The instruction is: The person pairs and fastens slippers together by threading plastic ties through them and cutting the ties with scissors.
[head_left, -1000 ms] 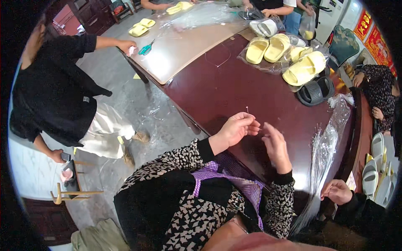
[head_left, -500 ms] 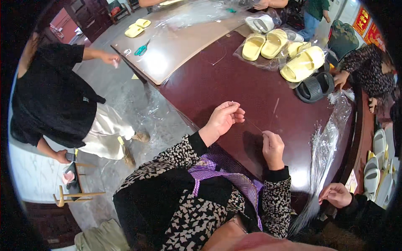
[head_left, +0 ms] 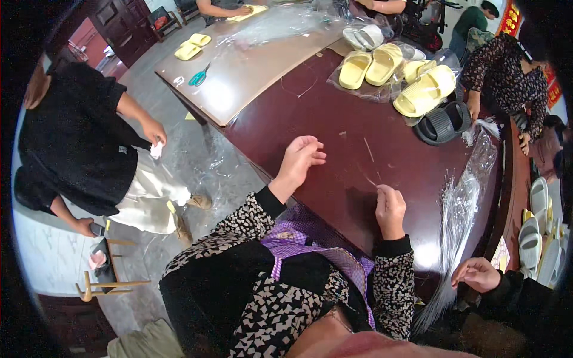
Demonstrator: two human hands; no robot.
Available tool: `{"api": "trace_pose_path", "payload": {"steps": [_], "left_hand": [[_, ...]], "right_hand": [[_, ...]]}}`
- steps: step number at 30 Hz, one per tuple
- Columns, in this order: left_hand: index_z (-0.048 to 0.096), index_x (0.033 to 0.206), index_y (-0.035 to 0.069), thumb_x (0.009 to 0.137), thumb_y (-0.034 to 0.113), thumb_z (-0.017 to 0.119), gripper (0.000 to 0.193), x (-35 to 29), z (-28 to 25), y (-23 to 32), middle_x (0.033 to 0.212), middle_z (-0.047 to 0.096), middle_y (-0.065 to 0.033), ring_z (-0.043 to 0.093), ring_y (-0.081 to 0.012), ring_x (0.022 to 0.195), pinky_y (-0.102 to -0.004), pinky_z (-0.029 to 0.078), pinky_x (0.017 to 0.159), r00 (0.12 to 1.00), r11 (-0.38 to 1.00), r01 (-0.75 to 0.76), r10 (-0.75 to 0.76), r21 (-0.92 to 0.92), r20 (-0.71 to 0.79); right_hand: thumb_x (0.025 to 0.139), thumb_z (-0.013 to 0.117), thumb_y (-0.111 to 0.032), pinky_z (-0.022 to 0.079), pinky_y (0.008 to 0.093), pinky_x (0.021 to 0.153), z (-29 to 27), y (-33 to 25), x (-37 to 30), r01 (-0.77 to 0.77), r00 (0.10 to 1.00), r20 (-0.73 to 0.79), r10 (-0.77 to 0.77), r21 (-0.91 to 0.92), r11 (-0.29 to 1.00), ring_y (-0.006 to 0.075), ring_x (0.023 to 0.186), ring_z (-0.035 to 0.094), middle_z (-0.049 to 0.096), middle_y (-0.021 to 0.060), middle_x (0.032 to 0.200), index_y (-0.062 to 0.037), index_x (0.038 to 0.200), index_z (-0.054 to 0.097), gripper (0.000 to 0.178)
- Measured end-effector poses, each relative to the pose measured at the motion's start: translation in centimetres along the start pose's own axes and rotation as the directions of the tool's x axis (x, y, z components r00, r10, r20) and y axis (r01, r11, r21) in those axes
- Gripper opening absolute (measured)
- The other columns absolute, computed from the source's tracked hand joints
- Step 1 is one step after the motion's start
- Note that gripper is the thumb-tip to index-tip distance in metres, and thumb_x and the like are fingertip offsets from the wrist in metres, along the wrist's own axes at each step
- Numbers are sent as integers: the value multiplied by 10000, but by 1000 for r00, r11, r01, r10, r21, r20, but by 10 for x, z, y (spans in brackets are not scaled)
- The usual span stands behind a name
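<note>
My right hand (head_left: 391,210) is closed in a pinch above the dark red table, near its front edge. A thin plastic strand (head_left: 372,178) sticks up from between its thumb and fingers. To its left, my left hand (head_left: 301,160) is raised above the table edge. Its fingers are loosely bent and apart, and I see nothing between them. On the right side of the table lies a long bundle of thin clear plastic strands (head_left: 459,209), partly inside a clear plastic sleeve. Another thin strand (head_left: 369,150) lies on the tabletop beyond my hands.
Yellow slippers (head_left: 425,90) in clear bags and black slippers (head_left: 441,122) sit at the far right. Teal scissors (head_left: 199,76) lie on the beige board (head_left: 239,83). A co-worker's hand (head_left: 477,275) is beside the bundle at right. A person in black (head_left: 77,137) stands left.
My left hand has moved left and away from the strand, its fingers loosening. My right hand still pinches the strand. The person at left has lowered a hand; the co-worker at far right has straightened.
</note>
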State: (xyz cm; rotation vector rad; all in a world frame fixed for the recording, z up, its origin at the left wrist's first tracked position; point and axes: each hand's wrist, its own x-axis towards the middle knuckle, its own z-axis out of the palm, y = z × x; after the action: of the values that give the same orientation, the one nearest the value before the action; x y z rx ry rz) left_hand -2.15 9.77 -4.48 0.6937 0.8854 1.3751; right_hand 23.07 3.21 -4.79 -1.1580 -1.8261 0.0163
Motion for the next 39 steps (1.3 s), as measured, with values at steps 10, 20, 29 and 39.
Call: {"api": "trace_pose_path", "payload": {"steps": [10,20,29,39], "left_hand": [[538,867,15,779,44,552,94,-9,-77,-8,843,543,-107,559,-234,752,-330,442,680,592,23,-515,732,857,337],[543,826,52,736,55,559,92,-10,-70,-6,804,559,-79,537,-264,763,-359,410,692,586,-127,-440,710,889,392],[557,849,32,762,69,553,94,-9,-71,-3,781,554,-87,543,-259,713,-346,427,669,563,-189,-465,691,865,454],[572,920,-12,828,143,531,185,118,-138,104,870,629,-140,610,-203,782,-321,472,682,821,179,-488,428,854,379]], "right_hand": [[793,572,-12,448,353,565,5,10,-2,-42,998,-40,43,29,999,281,637,568,596,138,715,-37,873,601,89],[790,583,-30,433,361,573,8,-13,-4,-4,999,40,-2,129,992,279,619,531,592,116,705,-49,875,602,89],[782,595,-30,427,307,555,14,-35,-4,-69,990,137,37,234,970,225,609,532,572,112,667,-36,852,618,74],[814,547,-33,428,275,545,101,-4,112,-96,947,320,15,240,966,179,584,538,564,96,649,-14,855,612,80]]}}
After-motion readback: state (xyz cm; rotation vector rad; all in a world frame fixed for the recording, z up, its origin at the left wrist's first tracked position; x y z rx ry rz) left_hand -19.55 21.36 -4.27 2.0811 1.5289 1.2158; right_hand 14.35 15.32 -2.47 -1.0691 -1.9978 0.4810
